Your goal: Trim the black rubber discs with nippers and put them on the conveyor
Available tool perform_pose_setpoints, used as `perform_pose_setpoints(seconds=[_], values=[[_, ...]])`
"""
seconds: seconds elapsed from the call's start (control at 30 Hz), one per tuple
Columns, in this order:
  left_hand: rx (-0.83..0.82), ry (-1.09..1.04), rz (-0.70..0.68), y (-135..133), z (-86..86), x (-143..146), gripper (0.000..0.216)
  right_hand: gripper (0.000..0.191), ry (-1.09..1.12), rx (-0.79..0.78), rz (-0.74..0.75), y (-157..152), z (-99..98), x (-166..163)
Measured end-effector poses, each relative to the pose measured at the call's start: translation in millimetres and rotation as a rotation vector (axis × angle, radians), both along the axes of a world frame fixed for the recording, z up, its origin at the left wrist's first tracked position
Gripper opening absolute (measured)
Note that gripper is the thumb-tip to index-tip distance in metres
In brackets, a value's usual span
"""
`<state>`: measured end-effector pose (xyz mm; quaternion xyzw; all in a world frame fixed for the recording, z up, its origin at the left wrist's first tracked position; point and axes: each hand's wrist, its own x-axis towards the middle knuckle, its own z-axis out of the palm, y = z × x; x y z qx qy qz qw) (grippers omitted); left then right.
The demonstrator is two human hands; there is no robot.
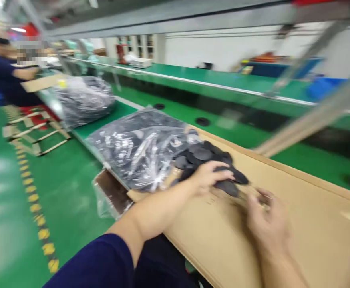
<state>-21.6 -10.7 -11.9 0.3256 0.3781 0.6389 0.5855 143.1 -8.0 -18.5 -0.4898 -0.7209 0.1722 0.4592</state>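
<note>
**Left hand on the spilled discs, right hand lost to blur**

Left hand (pixel 211 176) lies on the near edge of a heap of black discs (pixel 203 155), its fingers curled down over a few of them so that dark rims stick out beneath the fingertips. The heap spills from the open mouth of a clear plastic bag (pixel 142 148) onto a cardboard sheet (pixel 297 240) that covers the worktop. The right hand (pixel 265 224) hovers just beside the heap, low over the cardboard. Its fingers look half bent, but motion blur makes it impossible to tell whether it holds anything.

Risks, as I judge them:

- The discs are thin, smooth-looking and loosely stacked, so a sweep of the left hand could send some sliding across the cardboard towards its near edge and the green floor (pixel 28 192).
- The bag slumps partly over the corner of the sheet, and a tug on its film could tip more discs out or drag the bag off the worktop.
- Two stray discs (pixel 203 121) already lie on the green conveyor belt (pixel 253 136) behind, so a loose one flicked that way could join them.

A second full bag (pixel 85 100) sits further along, near a co-worker's sleeve (pixel 1 74).
</note>
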Motion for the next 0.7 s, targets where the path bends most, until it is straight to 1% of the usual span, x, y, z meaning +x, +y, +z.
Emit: perform_pose_setpoints(seconds=[0.03, 0.1, 0.23, 0.33, 0.43, 0.7], values=[[-0.036, -0.08, -0.031, -1.2, 0.9, -1.9, 0.054, 0.047, -0.081, 0.042, 0.039, 1.0, -1.3, 9.6], [-0.103, -0.151, -0.057, -0.6, 0.7, -7.4, 0.056, 0.044, -0.196, 0.117, 0.113, 2.5, -4.1, 17.3], [-0.14, -0.192, -0.09, -2.2, 0.2, -9.5, 0.054, 0.035, -0.328, 0.197, 0.11, 0.4, -5.0, 11.2], [-0.154, -0.191, -0.095, -7.3, 3.7, -7.9, 0.051, 0.031, -0.361, 0.202, 0.137, -5.0, -2.8, 7.6], [-0.16, -0.172, -0.113, -9.4, 5.8, -8.6, 0.051, 0.03, -0.346, 0.201, 0.136, -7.2, -2.3, 7.7], [-0.151, -0.141, -0.151, -9.3, 3.7, -9.6, 0.05, 0.031, -0.386, 0.188, 0.141, -6.8, -2.4, 9.1]])
